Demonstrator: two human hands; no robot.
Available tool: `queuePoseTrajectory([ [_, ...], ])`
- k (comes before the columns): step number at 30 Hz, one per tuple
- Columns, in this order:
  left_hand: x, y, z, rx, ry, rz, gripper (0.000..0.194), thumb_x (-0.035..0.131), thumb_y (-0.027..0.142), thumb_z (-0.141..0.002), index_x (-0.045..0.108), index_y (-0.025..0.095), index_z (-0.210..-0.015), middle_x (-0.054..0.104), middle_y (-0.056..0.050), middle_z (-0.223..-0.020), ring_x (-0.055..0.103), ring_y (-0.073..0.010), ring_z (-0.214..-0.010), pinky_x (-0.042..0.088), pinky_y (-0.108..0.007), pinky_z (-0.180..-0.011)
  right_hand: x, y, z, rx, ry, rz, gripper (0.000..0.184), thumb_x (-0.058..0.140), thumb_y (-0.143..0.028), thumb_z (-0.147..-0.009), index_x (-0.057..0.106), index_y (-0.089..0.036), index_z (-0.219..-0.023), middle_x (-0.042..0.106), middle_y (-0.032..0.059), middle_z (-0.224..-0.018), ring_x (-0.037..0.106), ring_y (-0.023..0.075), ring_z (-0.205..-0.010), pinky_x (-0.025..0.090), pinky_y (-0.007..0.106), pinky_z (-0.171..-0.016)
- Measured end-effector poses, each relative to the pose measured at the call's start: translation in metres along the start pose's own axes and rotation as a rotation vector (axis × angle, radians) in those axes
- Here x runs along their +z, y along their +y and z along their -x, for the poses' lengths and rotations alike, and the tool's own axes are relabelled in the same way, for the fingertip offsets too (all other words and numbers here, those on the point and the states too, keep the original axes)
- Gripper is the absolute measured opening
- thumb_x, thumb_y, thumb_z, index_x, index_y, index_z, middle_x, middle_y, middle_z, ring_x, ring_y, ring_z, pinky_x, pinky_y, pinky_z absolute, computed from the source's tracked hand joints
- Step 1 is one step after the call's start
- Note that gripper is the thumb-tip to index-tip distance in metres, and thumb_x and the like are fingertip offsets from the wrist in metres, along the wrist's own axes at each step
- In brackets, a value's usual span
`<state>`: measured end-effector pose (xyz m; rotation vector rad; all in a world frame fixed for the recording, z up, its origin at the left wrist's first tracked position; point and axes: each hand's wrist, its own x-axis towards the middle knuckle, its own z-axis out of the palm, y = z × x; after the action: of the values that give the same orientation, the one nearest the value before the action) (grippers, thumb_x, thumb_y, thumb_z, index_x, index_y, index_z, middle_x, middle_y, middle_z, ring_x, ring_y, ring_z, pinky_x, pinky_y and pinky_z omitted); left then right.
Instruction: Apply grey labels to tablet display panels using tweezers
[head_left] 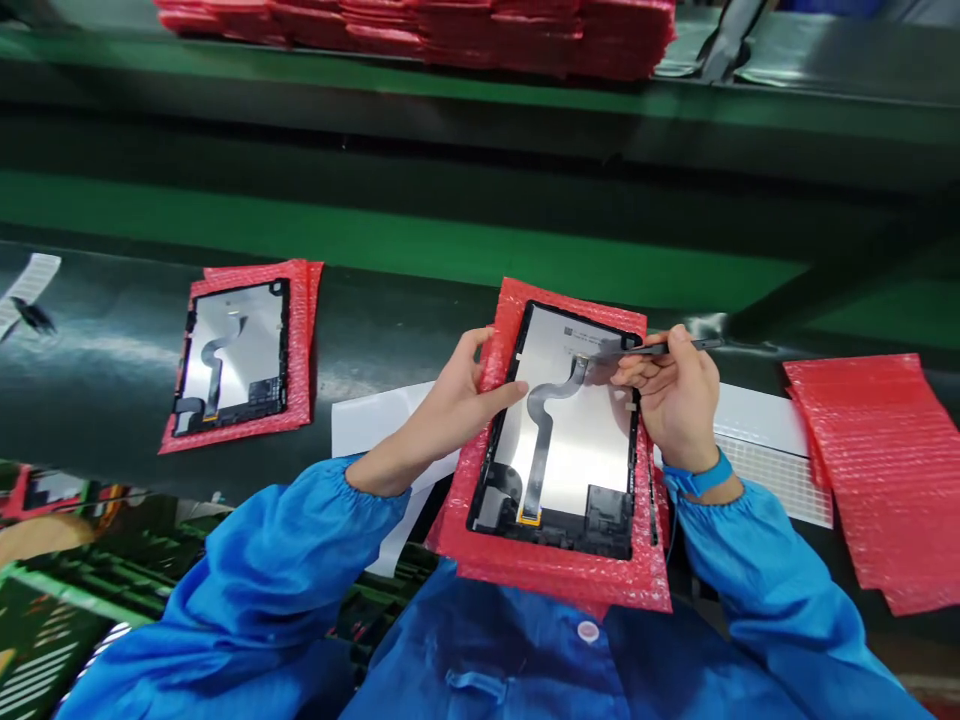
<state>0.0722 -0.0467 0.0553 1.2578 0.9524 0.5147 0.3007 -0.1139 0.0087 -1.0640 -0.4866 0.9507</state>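
Note:
A tablet screen assembly (585,440), silver back up with a black frame, lies on red bubble-wrap bags (510,565) in front of me. A grey ribbon cable (541,430) curves down its back to a gold-edged end near the bottom. My left hand (472,390) grips the left edge of screen and bags, its thumb on the silver back and its other fingers mostly hidden. In my right hand (679,395) dark tweezers (656,349) are pinched, pointing left to the cable's upper end. Whether their tips touch it I cannot tell.
Another screen assembly (236,360) lies on red bags to the left. More red bubble-wrap bags (877,470) lie at right, and a stack of them (450,30) sits on the upper shelf. White label sheets (772,470) are partly under the work. Green racks (90,590) stand lower left.

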Motion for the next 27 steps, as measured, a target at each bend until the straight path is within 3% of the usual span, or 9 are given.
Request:
queuePoseTrajectory([
  [3,-0.003,-0.004,0.0,-0.029,0.047,0.083,0.057,0.078,0.032,-0.083,0.048,0.022,-0.129,0.067,0.002,-0.087,0.065,-0.0167,-0.074,0.051,-0.028,-0.067,0.004,-0.002,-0.002,-0.036,0.01,-0.04,0.046,0.085,-0.063,-0.078,0.067,-0.021,-0.077,0.075,-0.0023,-0.06,0.072,0.0156,-0.047,0.063,0.026,-0.049],
  [8,-0.018,-0.008,0.008,-0.016,0.134,0.15,0.044,0.078,0.03,-0.084,0.059,0.018,-0.122,0.071,-0.003,-0.099,0.068,-0.0182,-0.082,0.055,-0.03,-0.074,0.002,-0.006,-0.001,-0.084,0.039,-0.062,0.043,0.087,-0.06,-0.075,0.067,-0.022,-0.074,0.071,-0.0042,-0.057,0.067,0.0144,-0.041,0.058,0.026,-0.043],
  [13,-0.036,-0.019,0.0,0.018,0.241,0.238,0.042,0.081,0.024,-0.079,0.062,0.017,-0.115,0.067,-0.001,-0.093,0.064,-0.0144,-0.072,0.052,-0.027,-0.066,-0.018,-0.005,-0.003,-0.099,0.115,-0.013,0.04,0.084,-0.059,-0.078,0.07,-0.021,-0.075,0.071,-0.0024,-0.055,0.065,0.0154,-0.041,0.056,0.027,-0.042],
  [20,-0.051,-0.007,-0.058,0.079,0.278,0.256,0.04,0.079,0.02,-0.077,0.061,0.019,-0.112,0.066,-0.001,-0.09,0.063,-0.0157,-0.069,0.051,-0.028,-0.062,-0.045,-0.002,-0.007,-0.107,0.198,-0.007,0.038,0.084,-0.056,-0.079,0.072,-0.021,-0.075,0.072,-0.0007,-0.058,0.064,0.0149,-0.043,0.053,0.027,-0.045],
  [27,-0.038,0.011,-0.131,0.117,0.242,0.251,0.04,0.078,0.018,-0.073,0.059,0.019,-0.108,0.066,0.0,-0.084,0.06,-0.0147,-0.064,0.049,-0.026,-0.058,-0.062,0.007,-0.006,-0.143,0.272,0.025,0.033,0.078,-0.056,-0.084,0.072,-0.023,-0.079,0.073,-0.0017,-0.059,0.063,0.016,-0.043,0.051,0.029,-0.044],
])
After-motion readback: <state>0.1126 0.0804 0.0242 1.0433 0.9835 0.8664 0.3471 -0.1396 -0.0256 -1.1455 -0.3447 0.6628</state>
